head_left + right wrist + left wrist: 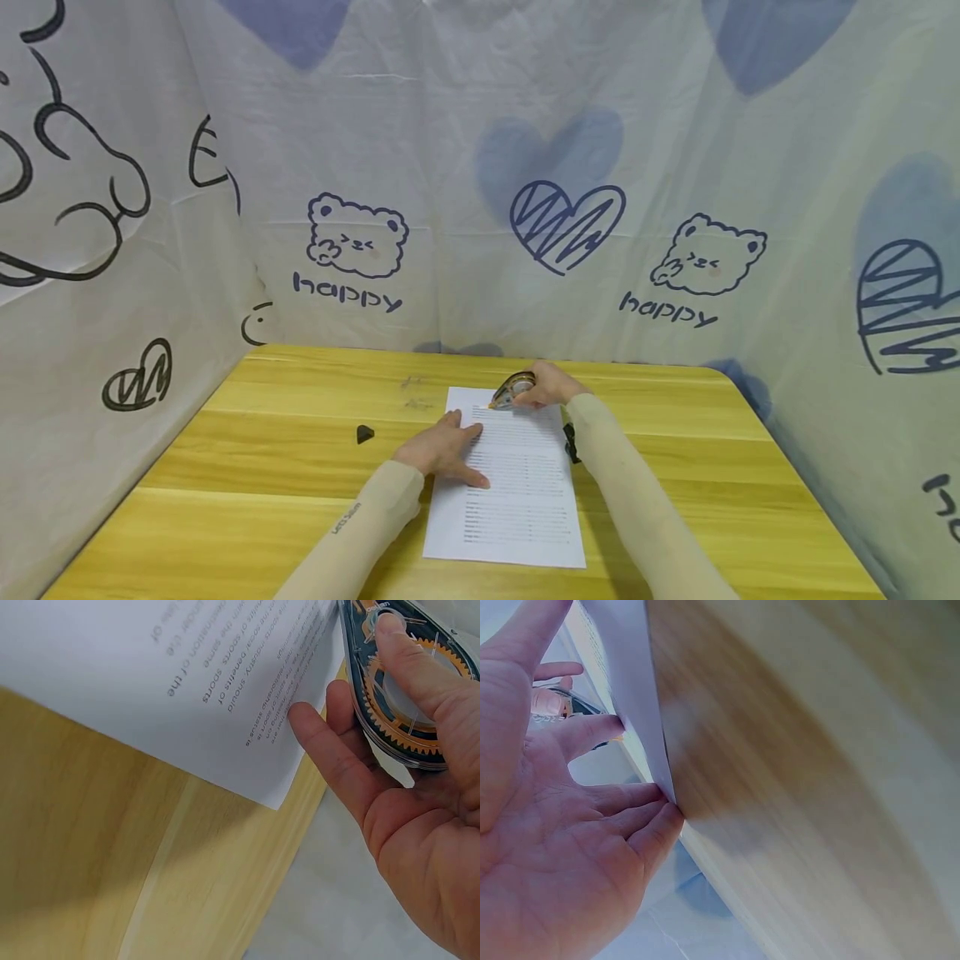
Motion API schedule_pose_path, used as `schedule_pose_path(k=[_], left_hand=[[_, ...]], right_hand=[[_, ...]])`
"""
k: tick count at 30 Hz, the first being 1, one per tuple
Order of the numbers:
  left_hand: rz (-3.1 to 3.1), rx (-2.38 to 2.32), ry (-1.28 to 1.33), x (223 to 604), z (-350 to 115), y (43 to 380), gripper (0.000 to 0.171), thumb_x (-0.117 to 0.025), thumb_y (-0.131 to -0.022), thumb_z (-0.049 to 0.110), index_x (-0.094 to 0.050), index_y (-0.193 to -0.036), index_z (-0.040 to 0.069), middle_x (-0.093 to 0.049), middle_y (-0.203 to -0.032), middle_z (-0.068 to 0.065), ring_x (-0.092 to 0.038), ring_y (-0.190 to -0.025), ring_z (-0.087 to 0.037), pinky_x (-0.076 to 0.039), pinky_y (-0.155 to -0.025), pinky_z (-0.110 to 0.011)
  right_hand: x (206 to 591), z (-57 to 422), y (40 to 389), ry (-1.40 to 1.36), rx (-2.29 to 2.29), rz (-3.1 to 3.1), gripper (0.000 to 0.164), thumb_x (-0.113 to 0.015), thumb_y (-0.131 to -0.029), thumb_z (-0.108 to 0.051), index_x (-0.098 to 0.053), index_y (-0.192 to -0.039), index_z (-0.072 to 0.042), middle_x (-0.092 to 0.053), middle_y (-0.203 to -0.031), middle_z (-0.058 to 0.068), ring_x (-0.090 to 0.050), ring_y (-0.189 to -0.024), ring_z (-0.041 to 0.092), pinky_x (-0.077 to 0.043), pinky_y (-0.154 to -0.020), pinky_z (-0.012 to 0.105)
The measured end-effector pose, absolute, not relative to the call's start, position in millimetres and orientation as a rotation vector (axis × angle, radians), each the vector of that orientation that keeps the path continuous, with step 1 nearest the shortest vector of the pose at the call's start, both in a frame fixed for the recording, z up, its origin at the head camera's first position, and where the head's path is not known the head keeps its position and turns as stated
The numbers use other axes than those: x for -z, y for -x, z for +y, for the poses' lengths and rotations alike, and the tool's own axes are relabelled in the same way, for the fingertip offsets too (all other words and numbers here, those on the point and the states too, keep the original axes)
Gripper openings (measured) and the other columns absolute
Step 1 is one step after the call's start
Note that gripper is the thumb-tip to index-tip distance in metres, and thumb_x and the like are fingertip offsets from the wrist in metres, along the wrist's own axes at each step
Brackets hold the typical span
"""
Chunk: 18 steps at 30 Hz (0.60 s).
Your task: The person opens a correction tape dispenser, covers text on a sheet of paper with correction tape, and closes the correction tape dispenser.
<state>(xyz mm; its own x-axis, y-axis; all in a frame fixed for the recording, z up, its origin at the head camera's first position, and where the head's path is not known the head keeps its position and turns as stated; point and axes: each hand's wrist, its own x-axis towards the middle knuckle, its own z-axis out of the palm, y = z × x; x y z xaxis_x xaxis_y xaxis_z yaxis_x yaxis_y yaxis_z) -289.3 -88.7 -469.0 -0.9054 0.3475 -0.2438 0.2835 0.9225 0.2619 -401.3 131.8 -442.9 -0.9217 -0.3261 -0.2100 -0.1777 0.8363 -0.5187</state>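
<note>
A printed sheet of paper (517, 492) lies on the wooden table, lines of text facing up. My left hand (441, 450) rests on its left edge with the fingers spread; in the left wrist view the fingertips (667, 814) touch the paper's edge. Near the top of the sheet, my right hand (551, 386) grips a correction tape dispenser (514, 387), its orange tip at the upper lines of text. The right wrist view shows the dispenser (397, 712) with a dark body and orange toothed wheel, the thumb pressed on its side.
On the table (285, 475), left of the paper, lies a small black piece (364, 433). A black object (572, 443) sits at the paper's right edge, partly hidden by the right sleeve. A printed cloth (450, 167) hangs behind the table and along both sides.
</note>
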Motion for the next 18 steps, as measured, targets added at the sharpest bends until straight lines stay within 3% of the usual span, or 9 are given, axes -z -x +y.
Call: schedule_pose_path(k=[18], left_hand=[[2.777, -0.354, -0.444, 469.3, -85.7, 292.0, 0.101, -0.078, -0.068, 0.065, -0.040, -0.151, 0.023, -0.021, -0.161, -0.020, -0.024, -0.148, -0.036, -0.034, -0.114, -0.054]], right_hand=[[444.1, 136.5, 399.8, 0.357, 0.718, 2.750, 0.033, -0.080, -0.083, -0.028, -0.066, -0.103, -0.005, -0.067, -0.083, 0.005, -0.057, -0.066, 0.013, -0.046, -0.057, 0.021]])
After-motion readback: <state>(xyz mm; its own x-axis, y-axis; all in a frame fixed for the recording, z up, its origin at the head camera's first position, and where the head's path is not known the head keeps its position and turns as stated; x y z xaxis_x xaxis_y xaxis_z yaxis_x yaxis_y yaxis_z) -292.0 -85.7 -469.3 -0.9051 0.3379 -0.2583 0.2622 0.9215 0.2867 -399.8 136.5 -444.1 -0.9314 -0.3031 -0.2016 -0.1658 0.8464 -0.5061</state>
